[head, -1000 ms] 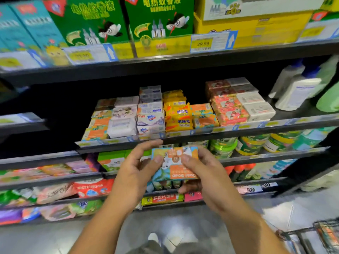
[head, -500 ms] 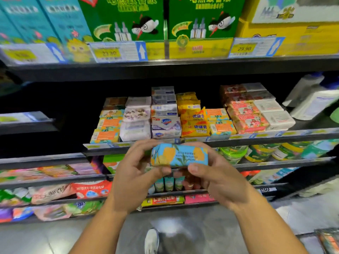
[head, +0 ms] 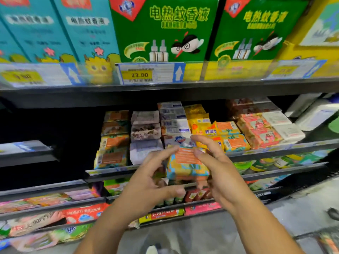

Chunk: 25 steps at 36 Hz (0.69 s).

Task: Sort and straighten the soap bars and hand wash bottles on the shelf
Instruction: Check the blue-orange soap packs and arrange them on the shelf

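Note:
Between my two hands I hold a soap bar (head: 187,166) in a blue and yellow wrapper, its orange label facing me. My left hand (head: 146,182) grips its left side, index finger on the top edge and thumb underneath. My right hand (head: 218,173) grips the right side, with the thumb on the label. The bar hangs just in front of the soap shelf (head: 275,151). Matching orange-labelled bars (head: 113,142) are stacked at the left end of that shelf. White hand wash bottles (head: 315,112) stand at its right end, partly cut off.
The soap shelf also carries rows of white floral bars (head: 145,132), white-blue bars (head: 174,123), yellow bars (head: 200,121), pink bars (head: 260,131) and white bars (head: 282,125). Green and teal boxes (head: 165,30) fill the shelf above. Lower shelves hold packets and tubs.
The bar has been turned from its blue edge to its orange label and raised closer to the soap shelf. Both hands stay on it.

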Tool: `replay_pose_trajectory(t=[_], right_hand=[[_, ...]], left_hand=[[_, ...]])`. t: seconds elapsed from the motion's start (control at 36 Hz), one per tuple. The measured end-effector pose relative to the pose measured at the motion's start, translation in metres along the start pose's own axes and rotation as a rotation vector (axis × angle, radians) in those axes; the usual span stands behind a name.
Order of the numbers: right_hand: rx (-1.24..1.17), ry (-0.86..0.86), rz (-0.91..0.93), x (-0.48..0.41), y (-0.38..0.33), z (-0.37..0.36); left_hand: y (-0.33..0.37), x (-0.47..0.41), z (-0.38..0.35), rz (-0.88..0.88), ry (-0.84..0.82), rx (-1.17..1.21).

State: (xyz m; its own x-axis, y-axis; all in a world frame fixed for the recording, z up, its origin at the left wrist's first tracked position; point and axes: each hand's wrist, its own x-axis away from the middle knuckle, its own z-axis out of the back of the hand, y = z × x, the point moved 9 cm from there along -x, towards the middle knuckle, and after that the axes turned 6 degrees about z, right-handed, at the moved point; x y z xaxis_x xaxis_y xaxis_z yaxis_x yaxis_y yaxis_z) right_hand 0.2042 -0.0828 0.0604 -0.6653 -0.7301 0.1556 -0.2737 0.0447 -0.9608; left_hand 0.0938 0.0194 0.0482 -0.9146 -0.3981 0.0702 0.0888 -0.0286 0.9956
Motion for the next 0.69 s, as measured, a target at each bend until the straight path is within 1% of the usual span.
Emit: replay_pose_trajectory(t=[0.03,0.08,0.14,0.17,0.19,0.22,0.25,0.31,0.33,0.39,0.44,0.5,0.56,0.58,0.61,0.64,0.69], right_hand=[[-0.036,-0.006,-0.026,-0.003,0.004,-0.001],[-0.110,-0.049,-0.085,-0.007,0.012,-0.008],[-0.226,-0.123,-0.114,-0.009,0.015,-0.019],[-0.292,-0.161,-0.117,-0.009,0.016,-0.025],[-0.340,-0.200,-0.111,-0.010,0.016,-0.029],[-0.357,-0.229,-0.095,-0.010,0.016,-0.032],[-0.335,-0.254,-0.068,-0.011,0.016,-0.035],[-0.179,-0.244,-0.022,-0.013,0.015,-0.037],[-0.104,-0.218,-0.002,-0.014,0.014,-0.038],[-0.061,-0.138,0.019,-0.016,0.010,-0.037],[-0.077,-0.042,0.016,-0.017,0.006,-0.032],[-0.044,0.002,0.038,-0.019,0.000,-0.027],[-0.021,0.001,0.047,-0.021,-0.005,-0.025],[-0.029,-0.015,0.037,-0.022,-0.005,-0.024],[-0.041,-0.036,0.019,-0.024,-0.005,-0.024],[-0.068,-0.076,-0.001,-0.025,-0.004,-0.027],[-0.185,-0.201,-0.056,-0.028,-0.001,-0.038]], left_hand=[[0.000,-0.003,0.006,-0.027,0.002,-0.081],[0.013,-0.008,0.017,-0.159,0.057,-0.265],[0.025,-0.010,0.028,-0.294,0.125,-0.353],[0.028,-0.011,0.033,-0.329,0.155,-0.359],[0.030,-0.011,0.039,-0.348,0.183,-0.339],[0.027,-0.012,0.044,-0.331,0.199,-0.270],[0.022,-0.014,0.048,-0.275,0.195,-0.135],[0.013,-0.017,0.048,-0.151,0.167,0.178],[0.011,-0.017,0.049,-0.128,0.189,0.242],[0.009,-0.019,0.053,-0.144,0.268,0.220],[0.010,-0.021,0.054,-0.199,0.280,0.207],[0.010,-0.024,0.049,-0.228,0.208,0.250],[0.009,-0.024,0.041,-0.212,0.083,0.278],[0.009,-0.022,0.038,-0.207,0.032,0.245],[0.009,-0.021,0.038,-0.208,0.016,0.162],[0.010,-0.020,0.041,-0.221,0.049,0.024],[0.014,-0.018,0.053,-0.266,0.201,-0.250]])
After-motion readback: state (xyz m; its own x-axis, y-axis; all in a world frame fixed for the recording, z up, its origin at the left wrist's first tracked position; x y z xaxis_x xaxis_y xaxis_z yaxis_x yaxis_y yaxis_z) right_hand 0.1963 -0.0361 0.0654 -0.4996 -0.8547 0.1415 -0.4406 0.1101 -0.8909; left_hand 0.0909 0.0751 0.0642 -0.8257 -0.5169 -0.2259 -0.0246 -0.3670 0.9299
